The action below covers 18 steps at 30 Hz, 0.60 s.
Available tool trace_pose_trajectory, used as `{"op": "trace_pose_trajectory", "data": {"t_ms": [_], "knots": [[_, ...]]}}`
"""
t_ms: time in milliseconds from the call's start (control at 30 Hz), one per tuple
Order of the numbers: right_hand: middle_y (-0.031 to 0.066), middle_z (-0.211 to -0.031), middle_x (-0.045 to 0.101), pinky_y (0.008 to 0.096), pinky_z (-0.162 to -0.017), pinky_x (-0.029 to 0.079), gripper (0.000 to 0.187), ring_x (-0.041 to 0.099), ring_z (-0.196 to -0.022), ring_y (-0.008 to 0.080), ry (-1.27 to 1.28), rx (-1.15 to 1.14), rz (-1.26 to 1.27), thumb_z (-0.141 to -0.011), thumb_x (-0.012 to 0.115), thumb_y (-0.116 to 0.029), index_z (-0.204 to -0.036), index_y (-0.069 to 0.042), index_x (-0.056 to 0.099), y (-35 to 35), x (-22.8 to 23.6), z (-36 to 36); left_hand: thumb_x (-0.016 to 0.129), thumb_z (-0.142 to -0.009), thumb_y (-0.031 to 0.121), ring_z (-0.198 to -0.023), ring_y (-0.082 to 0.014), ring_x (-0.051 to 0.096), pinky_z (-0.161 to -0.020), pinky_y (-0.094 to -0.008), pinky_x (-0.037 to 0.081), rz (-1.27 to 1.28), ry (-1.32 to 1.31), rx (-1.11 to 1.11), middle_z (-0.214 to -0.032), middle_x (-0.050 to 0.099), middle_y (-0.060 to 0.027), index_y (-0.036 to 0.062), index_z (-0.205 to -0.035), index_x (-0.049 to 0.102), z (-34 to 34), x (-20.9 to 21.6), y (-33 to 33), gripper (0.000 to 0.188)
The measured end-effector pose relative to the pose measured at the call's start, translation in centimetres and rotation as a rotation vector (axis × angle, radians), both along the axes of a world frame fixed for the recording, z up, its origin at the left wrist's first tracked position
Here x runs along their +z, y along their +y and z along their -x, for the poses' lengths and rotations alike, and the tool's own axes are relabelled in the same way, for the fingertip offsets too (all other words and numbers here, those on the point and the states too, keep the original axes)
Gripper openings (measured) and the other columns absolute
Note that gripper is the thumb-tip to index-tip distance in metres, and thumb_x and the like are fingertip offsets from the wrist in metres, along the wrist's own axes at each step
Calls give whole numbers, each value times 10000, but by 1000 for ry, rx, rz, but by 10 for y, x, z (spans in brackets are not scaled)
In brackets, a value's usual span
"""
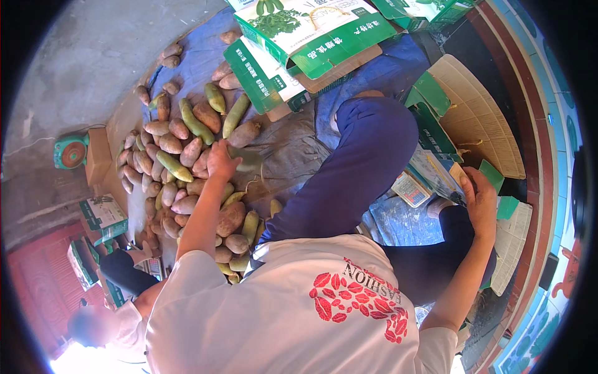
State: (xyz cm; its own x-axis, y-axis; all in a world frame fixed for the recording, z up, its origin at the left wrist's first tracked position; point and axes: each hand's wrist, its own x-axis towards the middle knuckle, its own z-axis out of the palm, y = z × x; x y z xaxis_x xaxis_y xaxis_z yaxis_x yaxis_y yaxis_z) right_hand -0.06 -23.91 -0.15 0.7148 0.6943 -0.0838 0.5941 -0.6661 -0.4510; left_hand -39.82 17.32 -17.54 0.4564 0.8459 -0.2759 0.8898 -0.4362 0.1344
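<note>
Littering blue tarp: tubers, long green vegetables (grey wall beyond).

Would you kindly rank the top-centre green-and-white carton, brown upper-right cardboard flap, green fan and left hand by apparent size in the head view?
1. Carton
2. Cardboard flap
3. Green fan and left hand: too alike to rank.
</note>
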Motion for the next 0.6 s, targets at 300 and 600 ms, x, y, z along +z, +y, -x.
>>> {"op": "trace_pose_trajectory", "data": {"t_ms": [300, 600], "knots": [[179, -961, 648, 335, -789, 469, 279, 621, -889, 294, 26, -25, -8, -919, 567, -214, -1069, 15, 619, 1, 0, 1, 828, -631, 263, -982, -335, 583, -840, -421, 479, 4, -99, 141, -1051, 567, -176, 78, -1039, 503, -33, 15, 31, 554], [184, -970, 648, 342, -794, 469, 294, 621, -897, 309, 18, -20, -11, -922, 563, -230, -1063, 22, 617, 1, -2, 1, 827, -609, 195, -1037, -332, 554, -873, -408, 470, 83, -92, 158, -1082, 545, -171, 100, -1074, 484, 8, -45, -4, 586]]}}
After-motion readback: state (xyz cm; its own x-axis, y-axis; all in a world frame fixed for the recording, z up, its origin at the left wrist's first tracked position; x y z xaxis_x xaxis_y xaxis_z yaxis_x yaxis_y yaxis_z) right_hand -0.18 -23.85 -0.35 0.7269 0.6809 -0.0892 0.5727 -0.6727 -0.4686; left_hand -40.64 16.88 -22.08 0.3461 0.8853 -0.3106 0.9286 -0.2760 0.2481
